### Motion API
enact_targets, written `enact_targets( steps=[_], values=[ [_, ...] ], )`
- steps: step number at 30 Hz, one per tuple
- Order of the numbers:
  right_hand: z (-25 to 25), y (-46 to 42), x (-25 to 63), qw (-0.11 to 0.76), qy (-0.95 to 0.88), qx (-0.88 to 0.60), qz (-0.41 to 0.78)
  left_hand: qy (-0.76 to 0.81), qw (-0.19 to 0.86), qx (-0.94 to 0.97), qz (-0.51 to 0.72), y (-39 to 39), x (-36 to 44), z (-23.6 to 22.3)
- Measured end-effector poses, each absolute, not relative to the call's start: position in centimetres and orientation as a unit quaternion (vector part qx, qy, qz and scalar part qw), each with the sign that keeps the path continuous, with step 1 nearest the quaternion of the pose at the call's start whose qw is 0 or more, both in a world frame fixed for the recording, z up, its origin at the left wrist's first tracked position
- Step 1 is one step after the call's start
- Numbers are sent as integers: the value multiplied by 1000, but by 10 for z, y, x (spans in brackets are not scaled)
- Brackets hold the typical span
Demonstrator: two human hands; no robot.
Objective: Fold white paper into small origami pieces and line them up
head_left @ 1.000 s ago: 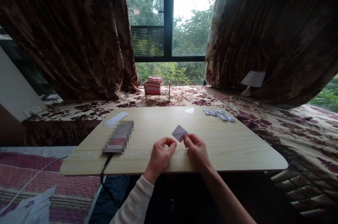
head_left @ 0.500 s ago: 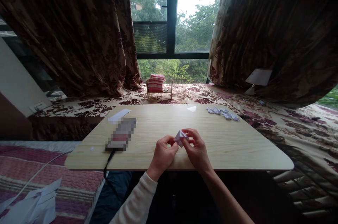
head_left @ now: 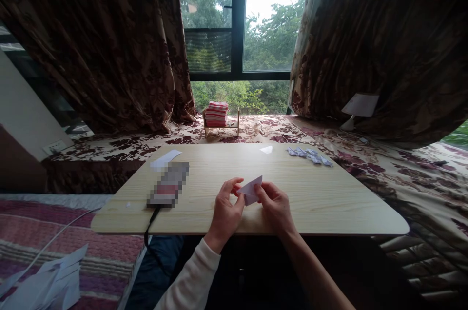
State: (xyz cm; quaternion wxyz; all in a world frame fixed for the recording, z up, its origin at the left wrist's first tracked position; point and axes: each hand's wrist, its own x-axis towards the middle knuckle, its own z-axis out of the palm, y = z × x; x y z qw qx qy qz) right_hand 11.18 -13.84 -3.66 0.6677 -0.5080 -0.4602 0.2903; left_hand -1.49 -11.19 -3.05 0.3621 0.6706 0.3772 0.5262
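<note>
A small folded piece of white paper (head_left: 251,191) is held up over the near middle of the table (head_left: 212,173). It shows a flat slanted face with a pointed top corner. My right hand (head_left: 275,203) pinches its right side, the thumb lying on the front face. My left hand (head_left: 226,207) grips its left edge near the thumb tip, with the index finger curled behind. Several small folded paper pieces (head_left: 309,155) lie grouped at the table's far right. Another flat white paper piece (head_left: 266,149) lies near the far edge.
A paper strip (head_left: 166,159) and a blurred-out device (head_left: 168,185) with a black cable (head_left: 149,229) lie on the table's left. More paper strips (head_left: 54,276) rest on the striped bedspread (head_left: 106,256). Beyond the table stand a small rack of folded cloths (head_left: 216,114) and a lamp (head_left: 360,105).
The folded paper has turned from a peaked, spread shape to a flat slanted face. My left fingers have loosened and lifted slightly; my right thumb has moved onto the paper's front.
</note>
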Motion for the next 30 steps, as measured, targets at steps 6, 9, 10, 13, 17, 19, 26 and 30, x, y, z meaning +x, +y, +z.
enact_targets(
  steps=[6,9,10,13,17,19,26,30],
  values=[
    [-33,-140,112,652,-475,-515,290,368,341,690,522,-111,-17,-31],
    [-33,-140,111,643,-489,-512,293,372,327,688,531,-112,-17,-32],
    [-34,-141,111,640,-494,-510,294,373,319,690,533,-112,-17,-33],
    [-35,-141,111,631,-510,-500,302,369,305,699,530,-113,-17,-34],
    [-38,-140,110,614,-539,-470,334,379,359,663,536,-112,-18,-31],
    [-40,-139,109,607,-550,-455,349,389,379,642,542,-111,-18,-29],
    [-47,-135,111,612,-552,-433,365,396,432,610,533,-107,-21,-29],
    [-47,-135,111,612,-554,-425,372,386,480,588,524,-105,-23,-33]
  ],
)
